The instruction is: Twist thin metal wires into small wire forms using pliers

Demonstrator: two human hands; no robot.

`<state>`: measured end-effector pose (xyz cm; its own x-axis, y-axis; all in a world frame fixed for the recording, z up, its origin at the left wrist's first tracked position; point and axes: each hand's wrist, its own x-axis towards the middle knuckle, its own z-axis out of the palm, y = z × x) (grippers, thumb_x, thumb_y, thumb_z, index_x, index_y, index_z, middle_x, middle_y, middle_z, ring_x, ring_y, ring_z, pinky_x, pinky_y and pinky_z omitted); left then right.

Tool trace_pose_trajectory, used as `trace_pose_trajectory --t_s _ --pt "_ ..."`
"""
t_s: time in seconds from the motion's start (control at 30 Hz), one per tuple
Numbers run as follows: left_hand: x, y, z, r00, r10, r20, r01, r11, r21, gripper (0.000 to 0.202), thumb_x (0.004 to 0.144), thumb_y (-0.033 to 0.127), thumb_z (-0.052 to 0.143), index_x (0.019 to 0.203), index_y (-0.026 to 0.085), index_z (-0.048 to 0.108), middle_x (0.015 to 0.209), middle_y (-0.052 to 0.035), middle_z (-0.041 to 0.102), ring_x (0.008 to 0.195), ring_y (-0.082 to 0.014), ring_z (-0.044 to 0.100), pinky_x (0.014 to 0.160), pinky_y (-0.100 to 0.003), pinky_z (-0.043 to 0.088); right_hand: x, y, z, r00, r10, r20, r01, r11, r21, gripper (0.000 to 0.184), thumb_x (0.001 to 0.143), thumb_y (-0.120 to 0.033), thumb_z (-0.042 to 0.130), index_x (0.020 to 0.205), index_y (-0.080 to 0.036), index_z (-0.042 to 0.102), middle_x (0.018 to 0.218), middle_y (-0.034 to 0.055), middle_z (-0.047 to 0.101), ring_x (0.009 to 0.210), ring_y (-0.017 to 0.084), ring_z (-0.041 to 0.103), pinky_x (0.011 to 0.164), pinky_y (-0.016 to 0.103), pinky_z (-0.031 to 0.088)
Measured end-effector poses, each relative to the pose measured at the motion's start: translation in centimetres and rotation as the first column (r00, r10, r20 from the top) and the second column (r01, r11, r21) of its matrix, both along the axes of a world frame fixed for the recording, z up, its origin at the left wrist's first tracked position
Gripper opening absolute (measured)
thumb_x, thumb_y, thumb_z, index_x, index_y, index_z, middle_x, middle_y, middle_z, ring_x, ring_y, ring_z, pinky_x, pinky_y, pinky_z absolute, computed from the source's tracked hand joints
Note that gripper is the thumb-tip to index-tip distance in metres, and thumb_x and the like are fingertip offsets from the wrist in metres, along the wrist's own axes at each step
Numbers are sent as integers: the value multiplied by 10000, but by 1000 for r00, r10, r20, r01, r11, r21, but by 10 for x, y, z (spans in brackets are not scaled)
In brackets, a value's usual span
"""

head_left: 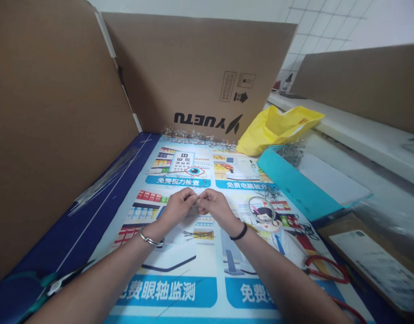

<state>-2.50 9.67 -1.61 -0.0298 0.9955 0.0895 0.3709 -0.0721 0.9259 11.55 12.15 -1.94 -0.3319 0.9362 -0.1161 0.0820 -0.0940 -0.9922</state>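
Head view: left hand [179,204] and right hand [215,206] pinched shut together, contents indiscernible. Judged midway: tangled silvery wire pieces [189,134] heaped, thin metal rods [105,177] unused.

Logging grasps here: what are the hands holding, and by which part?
The left hand and right hand pinch fingertips together over the poster. Whatever lies between them is too small to tell, as is the place of the grip.

From where I stand: two hands, one left hand [179,206] and one right hand [216,208]. One silver bangle [151,240], one black wristband [239,233]. Three cardboard panels [193,67], one yellow bag [277,126], one teal folder [294,184], one printed poster [179,270].
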Motion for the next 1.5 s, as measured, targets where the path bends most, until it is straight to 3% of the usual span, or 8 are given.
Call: trace_pose_trajectory --t_s 0.2,0.4,0.47,0.57,0.67,0.83,1.27,1.5 --pt "5 -4 1 997 40 -63 -38 999 28 144 774 246 502 646 188 535 595 42 511 608 -125 466 587 -233 334 -1 -1 0 994 26 104 -35 996 86 73 690 -250 524 697 -182 495 514 -49 538 497 115 557 519 247 475" --pt "2 -1 -5 989 70 128 -69 998 -12 154 789 324 519 725 190 559 622 40 528 589 -112 471 586 -224 375 31 5 50 926 22 378 -151 937 314 56 711 -203 573 664 -176 588 690 7 623 710 148 554 673 258 387" --pt "1 -1 -5 978 91 189 -88 996 -22 168 778 343 539 737 183 570 667 21 567 635 -120 506 617 -231 398 49 -2 68 668 -125 733 -324 838 438 121 787 -231 517 733 -175 609 771 47 645 758 178 567 678 279 370" --pt "2 -1 -1 951 96 295 -81 995 -64 184 763 350 555 733 169 571 765 -24 634 700 -137 555 637 -243 421 72 -27 79 283 -253 925 -479 798 365 194 830 -303 490 848 -164 624 857 100 647 802 229 579 672 308 376" --pt "4 -3 3 910 75 408 -31 993 -111 169 745 328 574 700 166 554 757 -35 656 648 -121 562 602 -230 412 89 -57 67 135 -191 972 -558 796 234 411 738 -483 596 1003 -169 604 912 117 625 874 273 562 712 334 396" --pt "5 -6 3 849 28 527 51 990 -134 170 749 332 581 705 173 541 709 -15 657 585 -105 566 587 -225 415 99 -81 35 123 -204 971 -588 774 237 509 769 -364 588 1212 -130 500 1050 154 565 981 290 492 817 372 378" --pt "3 -7 5 846 -21 533 80 993 -87 169 768 307 568 683 165 529 733 -27 653 584 -94 547 545 -204 390 85 -74 5 49 -333 942 -559 772 302 276 718 -105 498 984 -90 568 914 155 543 870 266 478 763 377 350" --pt "1 -6 4 833 -58 550 130 987 -92 189 757 336 581 699 166 523 692 -18 653 551 -97 557 516 -203 388 77 -65 16 246 -392 886 -548 698 461 195 862 -313 488 935 -151 568 884 106 536 855 245 491 747 349 383"
